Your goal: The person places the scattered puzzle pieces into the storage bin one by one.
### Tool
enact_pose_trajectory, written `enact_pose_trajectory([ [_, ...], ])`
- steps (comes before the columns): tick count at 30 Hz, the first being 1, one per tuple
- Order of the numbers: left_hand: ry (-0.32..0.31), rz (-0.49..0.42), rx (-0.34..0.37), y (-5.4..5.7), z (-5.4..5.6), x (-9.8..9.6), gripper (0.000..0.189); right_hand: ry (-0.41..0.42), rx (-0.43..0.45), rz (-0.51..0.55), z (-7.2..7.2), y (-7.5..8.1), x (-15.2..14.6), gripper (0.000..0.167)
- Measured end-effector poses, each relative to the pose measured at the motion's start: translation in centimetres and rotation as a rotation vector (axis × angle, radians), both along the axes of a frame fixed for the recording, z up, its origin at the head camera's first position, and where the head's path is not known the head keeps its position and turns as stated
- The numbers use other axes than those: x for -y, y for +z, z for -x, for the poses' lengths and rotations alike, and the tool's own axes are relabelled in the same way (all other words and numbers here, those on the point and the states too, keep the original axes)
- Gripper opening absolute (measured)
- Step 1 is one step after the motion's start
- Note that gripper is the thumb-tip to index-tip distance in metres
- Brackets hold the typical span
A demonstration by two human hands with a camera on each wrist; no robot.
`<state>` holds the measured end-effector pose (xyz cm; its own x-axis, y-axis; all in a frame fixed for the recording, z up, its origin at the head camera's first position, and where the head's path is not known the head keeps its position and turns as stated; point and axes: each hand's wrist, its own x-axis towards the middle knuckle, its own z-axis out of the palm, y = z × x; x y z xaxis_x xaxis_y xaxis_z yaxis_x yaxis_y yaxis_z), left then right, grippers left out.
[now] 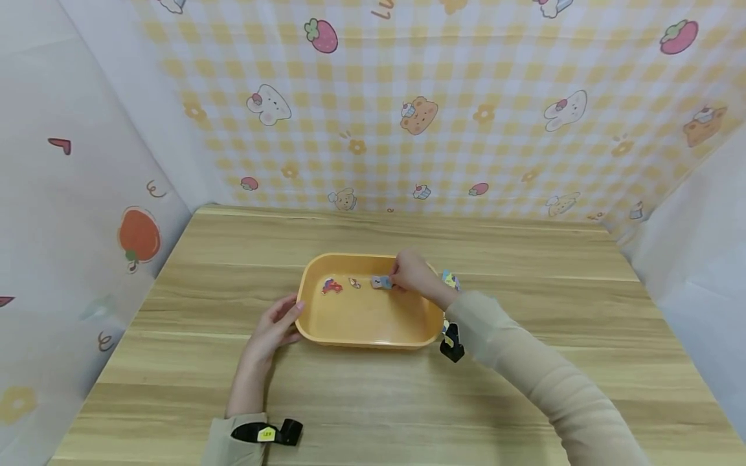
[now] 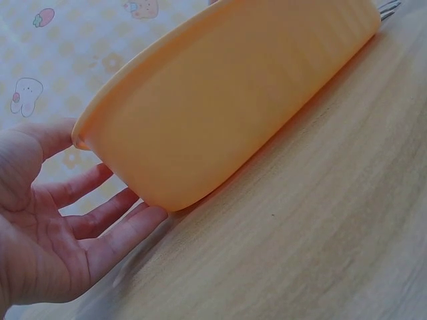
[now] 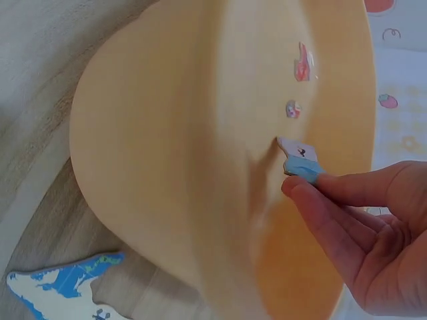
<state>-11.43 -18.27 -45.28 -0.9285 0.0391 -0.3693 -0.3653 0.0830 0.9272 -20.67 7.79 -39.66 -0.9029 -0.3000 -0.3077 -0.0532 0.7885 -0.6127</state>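
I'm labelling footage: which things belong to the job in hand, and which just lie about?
In use:
orange tray, held by left hand
bluish piece, pinched by right hand
red piece and small piece in tray

Probably just lying about:
blue-patterned piece outside tray

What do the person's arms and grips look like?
Beige fabric sleeves cover both arms. A black band with a boxy black end and a yellow label crosses the left cuff; a black angular piece sits by the right cuff. The left grip and right grip are bare, ungloved.
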Motion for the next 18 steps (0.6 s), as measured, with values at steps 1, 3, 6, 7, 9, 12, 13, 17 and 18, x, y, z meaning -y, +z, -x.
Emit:
enact_pose_trajectory([
  [1, 0.001, -0.002, 0.001, 0.1, 0.0, 0.0, 0.054, 0.006, -0.007, -0.008, 0.0, -0.1, 0.1, 0.011],
  [3, 0.001, -0.003, 0.002, 0.2, 0.0, 0.0, 0.055, 0.007, -0.017, -0.026, -0.1, -0.3, 0.3, 0.011],
  [6, 0.001, -0.002, 0.007, 0.3, -0.1, 0.0, 0.056, 0.002, -0.031, -0.054, -0.1, -0.4, 0.5, 0.012],
  [7, 0.003, -0.001, 0.009, 0.4, -0.1, 0.0, 0.055, 0.006, -0.044, -0.065, -0.1, -0.5, 0.6, 0.012],
  [9, 0.005, 0.000, 0.013, 0.4, -0.1, 0.0, 0.055, 0.010, -0.066, -0.091, -0.1, -0.7, 0.7, 0.013],
  [12, 0.005, -0.004, 0.014, 0.4, 0.0, 0.0, 0.055, 0.008, -0.089, -0.129, -0.1, -0.8, 0.7, 0.015],
  [13, 0.005, -0.004, 0.012, 0.4, 0.1, 0.0, 0.055, 0.007, -0.092, -0.141, -0.1, -0.9, 0.7, 0.016],
  [17, 0.004, -0.001, 0.007, 0.2, 0.1, 0.0, 0.054, -0.005, -0.051, -0.132, 0.3, -1.6, 0.5, 0.018],
  [18, 0.003, 0.001, 0.009, 0.1, 0.1, 0.0, 0.055, -0.005, -0.044, -0.124, 0.4, -1.9, 0.4, 0.019],
])
